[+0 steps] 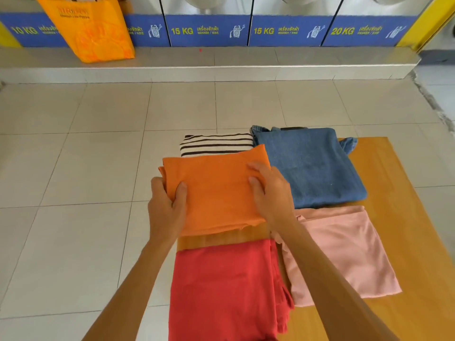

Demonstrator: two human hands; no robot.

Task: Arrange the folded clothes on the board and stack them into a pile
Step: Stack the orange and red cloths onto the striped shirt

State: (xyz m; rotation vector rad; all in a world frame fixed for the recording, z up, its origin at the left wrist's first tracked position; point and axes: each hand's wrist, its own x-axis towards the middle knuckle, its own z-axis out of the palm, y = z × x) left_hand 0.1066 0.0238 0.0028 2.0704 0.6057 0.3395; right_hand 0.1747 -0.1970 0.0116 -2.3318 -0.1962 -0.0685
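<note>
A folded orange cloth (216,190) lies at the left side of the wooden board (394,198). My left hand (167,207) grips its left edge, thumb on top. My right hand (270,195) holds its right edge, fingers curled over the fabric. Behind the orange cloth a striped black-and-white garment (216,143) peeks out. Folded blue denim (312,168) lies to the right at the board's far end. A folded pink cloth (349,247) sits in front of the denim. A folded red cloth (226,291) lies nearest me, below the orange one.
The board rests on a pale tiled floor (86,168). A raised step (221,62) runs along the far side, with an orange bag (91,28) standing on it. Behind it stand washing machines with blue labelled panels (209,30).
</note>
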